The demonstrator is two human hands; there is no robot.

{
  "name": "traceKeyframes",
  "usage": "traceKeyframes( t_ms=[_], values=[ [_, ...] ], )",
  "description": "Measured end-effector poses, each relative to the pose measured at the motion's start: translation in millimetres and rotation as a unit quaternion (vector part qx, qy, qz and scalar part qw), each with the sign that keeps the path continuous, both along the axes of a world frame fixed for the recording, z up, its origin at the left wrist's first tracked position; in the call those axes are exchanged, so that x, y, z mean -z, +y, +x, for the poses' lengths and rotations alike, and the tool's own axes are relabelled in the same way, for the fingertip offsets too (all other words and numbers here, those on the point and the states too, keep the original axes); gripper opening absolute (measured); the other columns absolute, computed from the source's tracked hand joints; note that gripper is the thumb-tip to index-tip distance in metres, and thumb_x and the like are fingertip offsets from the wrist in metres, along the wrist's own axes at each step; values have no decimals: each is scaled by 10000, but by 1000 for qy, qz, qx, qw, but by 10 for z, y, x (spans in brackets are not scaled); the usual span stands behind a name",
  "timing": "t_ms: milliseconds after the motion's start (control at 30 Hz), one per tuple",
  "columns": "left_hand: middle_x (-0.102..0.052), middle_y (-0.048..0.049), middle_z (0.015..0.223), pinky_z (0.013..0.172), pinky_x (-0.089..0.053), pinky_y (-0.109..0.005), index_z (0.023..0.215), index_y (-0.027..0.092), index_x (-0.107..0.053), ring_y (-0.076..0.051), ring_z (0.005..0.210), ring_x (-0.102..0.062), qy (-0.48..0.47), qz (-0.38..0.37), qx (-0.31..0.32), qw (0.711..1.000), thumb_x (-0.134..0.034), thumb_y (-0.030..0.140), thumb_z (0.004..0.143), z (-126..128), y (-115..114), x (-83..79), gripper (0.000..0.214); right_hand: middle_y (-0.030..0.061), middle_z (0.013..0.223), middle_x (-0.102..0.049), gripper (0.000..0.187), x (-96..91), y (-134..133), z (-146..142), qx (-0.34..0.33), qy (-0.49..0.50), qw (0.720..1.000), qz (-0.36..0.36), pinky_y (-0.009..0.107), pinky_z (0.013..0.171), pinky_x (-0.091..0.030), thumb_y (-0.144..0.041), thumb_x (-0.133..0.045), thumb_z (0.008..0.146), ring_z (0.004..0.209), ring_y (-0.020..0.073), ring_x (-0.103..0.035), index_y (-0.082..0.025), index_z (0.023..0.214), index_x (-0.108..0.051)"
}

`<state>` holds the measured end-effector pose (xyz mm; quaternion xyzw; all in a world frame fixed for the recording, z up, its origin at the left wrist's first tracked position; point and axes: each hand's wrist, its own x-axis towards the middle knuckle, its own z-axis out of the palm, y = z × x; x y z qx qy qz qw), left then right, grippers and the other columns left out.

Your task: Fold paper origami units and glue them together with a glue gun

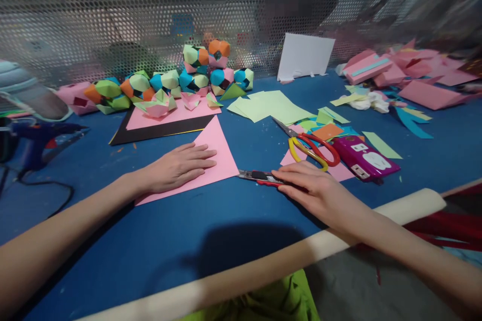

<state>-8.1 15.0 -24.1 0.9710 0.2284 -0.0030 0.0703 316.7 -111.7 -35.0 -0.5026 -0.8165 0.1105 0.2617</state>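
With the left hand (181,165) flat, fingers slightly apart, press the pink paper (223,158) clear of the cutter (259,176) clamped in the right hand's (318,189) fingers.

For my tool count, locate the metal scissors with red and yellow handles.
Head view, right of centre: the scissors lie just beyond the bare right hand, left of the purple boxy case.

Light from above is moderately dim; a dark shadow (250,246) covers part of the table (169,238), and outer edges look stretched and blurred.
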Motion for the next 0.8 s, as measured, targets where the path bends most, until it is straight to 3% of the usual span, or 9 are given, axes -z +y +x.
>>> traceKeyframes(
  t_ms=[800],
  values=[
    [-367,1,1488,1159,-130,-376,1371,294,-440,-166,1403,-255,-19,-27,1,999,-246,427,983,1,-9,20,454,98,1065,-666,263,-75,-28,-306,-19,5,1000,3,407,842,-533,-269,-492,918,969,222,-619,-214,1108,-666]
  ],
)
